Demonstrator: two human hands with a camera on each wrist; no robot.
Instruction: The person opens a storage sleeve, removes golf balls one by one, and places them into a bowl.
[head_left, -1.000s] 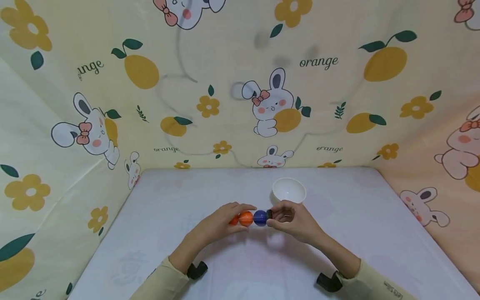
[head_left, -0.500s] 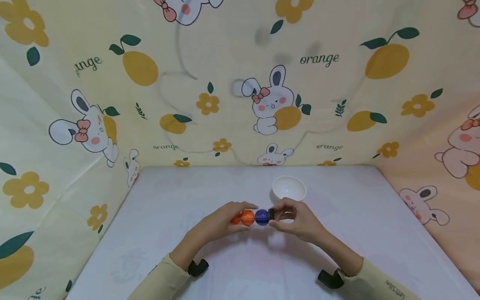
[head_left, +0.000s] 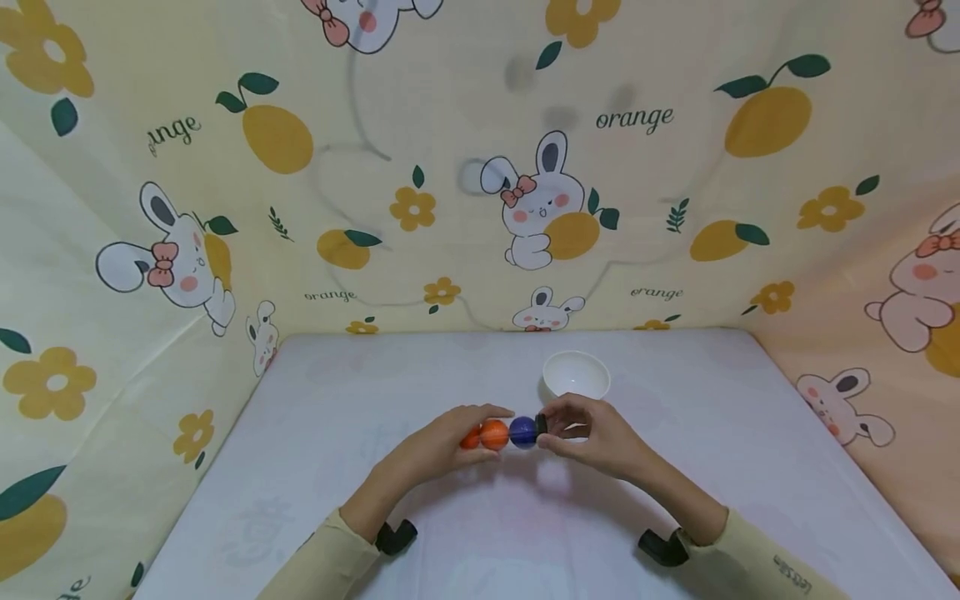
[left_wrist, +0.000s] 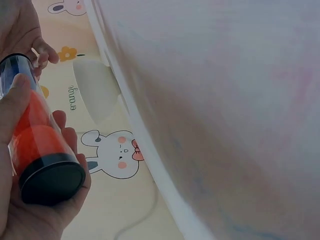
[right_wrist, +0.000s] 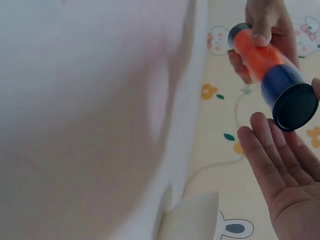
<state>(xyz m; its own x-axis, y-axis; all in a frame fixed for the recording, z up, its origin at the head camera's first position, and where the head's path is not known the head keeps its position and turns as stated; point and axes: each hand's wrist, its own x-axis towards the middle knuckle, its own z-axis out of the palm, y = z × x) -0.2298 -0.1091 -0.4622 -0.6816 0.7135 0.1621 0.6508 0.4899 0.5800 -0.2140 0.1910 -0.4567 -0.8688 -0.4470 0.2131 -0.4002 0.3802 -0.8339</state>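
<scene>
A clear tube [left_wrist: 42, 120] with black end caps lies sideways between both hands, held above the white table. Inside it, orange balls [head_left: 494, 434] sit toward the left end and a blue ball [head_left: 523, 432] toward the right. My left hand [head_left: 450, 437] grips the left part, thumb on one side and fingers on the other, partly covering one orange ball. At the other end, my right hand [head_left: 600, 433] pinches the right black cap [right_wrist: 296, 107] by its edge between thumb and fingers. The left black cap [left_wrist: 52, 182] shows in the left wrist view, near the left palm.
A white bowl [head_left: 576, 367] stands on the table [head_left: 360, 375] just behind the right hand. Cloth walls [head_left: 450, 167] printed with rabbits and oranges rise at the back and along both sides. Black wrist mounts [head_left: 396, 537] jut from both sleeves.
Both hands keep their hold on the tube. Compared with a second ago, the tube and right hand sit very slightly farther right, and the head view has shifted a little.
</scene>
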